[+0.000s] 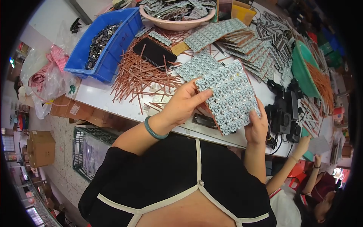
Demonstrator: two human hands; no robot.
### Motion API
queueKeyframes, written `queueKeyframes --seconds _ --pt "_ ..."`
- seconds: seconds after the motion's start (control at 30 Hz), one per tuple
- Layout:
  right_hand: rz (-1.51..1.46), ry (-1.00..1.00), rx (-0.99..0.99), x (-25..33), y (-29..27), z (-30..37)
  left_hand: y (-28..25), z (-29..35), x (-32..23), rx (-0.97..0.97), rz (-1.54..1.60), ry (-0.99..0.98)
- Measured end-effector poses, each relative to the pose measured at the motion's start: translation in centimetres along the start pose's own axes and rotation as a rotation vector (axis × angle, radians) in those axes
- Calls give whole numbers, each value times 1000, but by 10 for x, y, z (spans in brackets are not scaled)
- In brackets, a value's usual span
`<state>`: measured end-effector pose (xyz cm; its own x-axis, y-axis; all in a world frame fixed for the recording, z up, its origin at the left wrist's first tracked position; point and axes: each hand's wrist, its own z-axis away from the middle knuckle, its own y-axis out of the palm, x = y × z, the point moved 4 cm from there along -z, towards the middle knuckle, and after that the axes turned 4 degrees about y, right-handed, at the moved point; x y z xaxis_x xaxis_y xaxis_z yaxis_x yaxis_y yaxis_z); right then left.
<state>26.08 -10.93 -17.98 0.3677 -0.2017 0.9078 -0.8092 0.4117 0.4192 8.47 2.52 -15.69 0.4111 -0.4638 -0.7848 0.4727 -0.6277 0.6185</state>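
Note:
Between my two hands is a circuit board panel (231, 99), a pale sheet covered with rows of small repeated units, tilted above the table's front edge. My left hand (187, 100) grips its left edge, thumb on the face and fingers underneath. The lower right edge rests in my right hand (257, 125), with the thumb against the face. Just behind it another circuit board panel (197, 67) lies on the table. A fanned stack of panels (247, 53) leans farther back. Thin reddish-brown strips (138, 77) are heaped to the left, a black phone (155, 53) lying on them.
A blue bin (113, 58) of small dark parts stands at the left, beside plastic bags (41, 81). At the back is a pink basin (177, 23) full of board pieces. Black devices with cables (285, 109) and a green basin (302, 70) lie right. Another person's hands (302, 145) work lower right.

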Motion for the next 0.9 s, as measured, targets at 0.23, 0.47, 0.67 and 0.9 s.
queueKeyframes --seconds 0.23,0.47,0.67,0.9 --pt "-8 29 -25 9 -6 1 -12 10 12 134 89 -66" --pt "-85 -39 72 5 -4 0 -14 13 17 122 110 -56" --pt "-232 32 39 -8 -14 -1 -16 12 19 121 168 -86" --pt "-216 82 -26 -7 -8 -7 -16 10 20 97 202 -109"
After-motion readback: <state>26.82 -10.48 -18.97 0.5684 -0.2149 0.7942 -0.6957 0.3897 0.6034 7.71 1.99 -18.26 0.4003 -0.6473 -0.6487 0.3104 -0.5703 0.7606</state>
